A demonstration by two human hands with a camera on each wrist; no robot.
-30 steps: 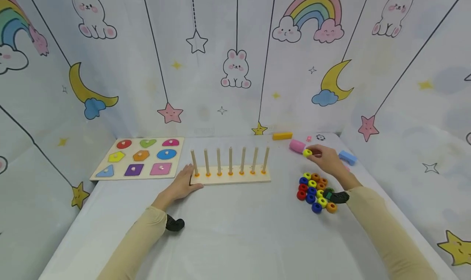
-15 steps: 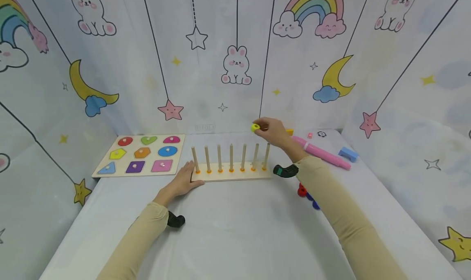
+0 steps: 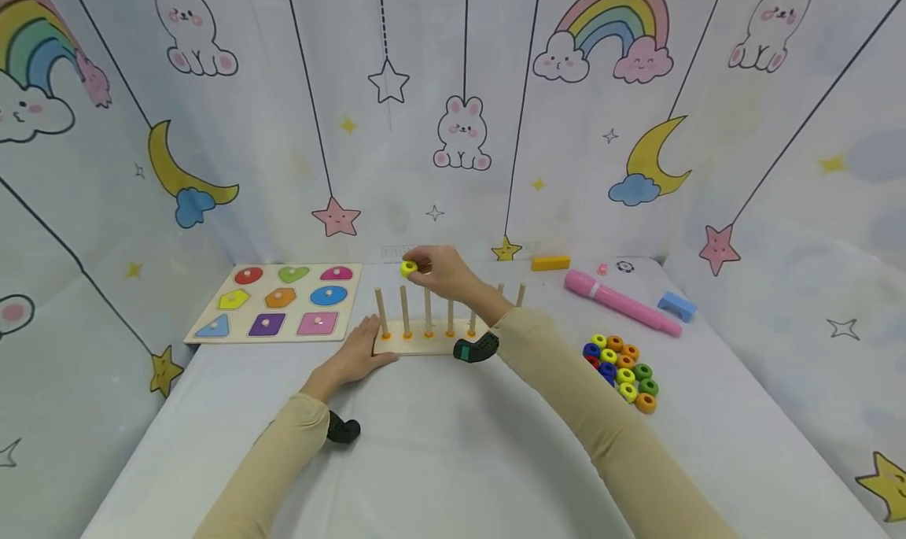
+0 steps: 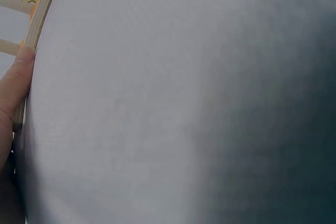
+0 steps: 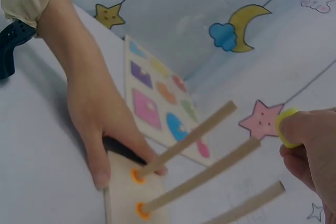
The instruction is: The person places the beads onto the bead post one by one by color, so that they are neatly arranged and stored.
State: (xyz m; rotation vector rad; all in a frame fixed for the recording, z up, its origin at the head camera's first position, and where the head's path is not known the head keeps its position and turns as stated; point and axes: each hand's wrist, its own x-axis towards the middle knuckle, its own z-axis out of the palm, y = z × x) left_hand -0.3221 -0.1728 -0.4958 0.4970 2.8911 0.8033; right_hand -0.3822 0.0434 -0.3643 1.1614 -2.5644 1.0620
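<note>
A wooden peg board point(image 3: 418, 344) with several upright pegs stands mid-table. My right hand point(image 3: 442, 274) pinches a yellow ring point(image 3: 408, 268) just above the second peg from the left point(image 3: 405, 309); the right wrist view shows the yellow ring point(image 5: 286, 128) between my fingertips above the pegs point(image 5: 202, 177). My left hand point(image 3: 357, 356) lies flat against the board's left end, with fingers point(image 5: 100, 145) pressed to its corner. In the left wrist view my thumb point(image 4: 16, 85) touches the board's edge point(image 4: 39, 22).
A pile of coloured rings point(image 3: 623, 362) lies right of the board. A shape puzzle board point(image 3: 279, 303) sits at the left. A pink marker point(image 3: 621, 303), a blue block point(image 3: 678, 305) and a yellow block point(image 3: 550, 263) lie near the back right wall.
My right hand carried the yellow ring leftward from beside the pink marker, along above the pegs, to over the second peg from the left. The left hand stayed on the board.
</note>
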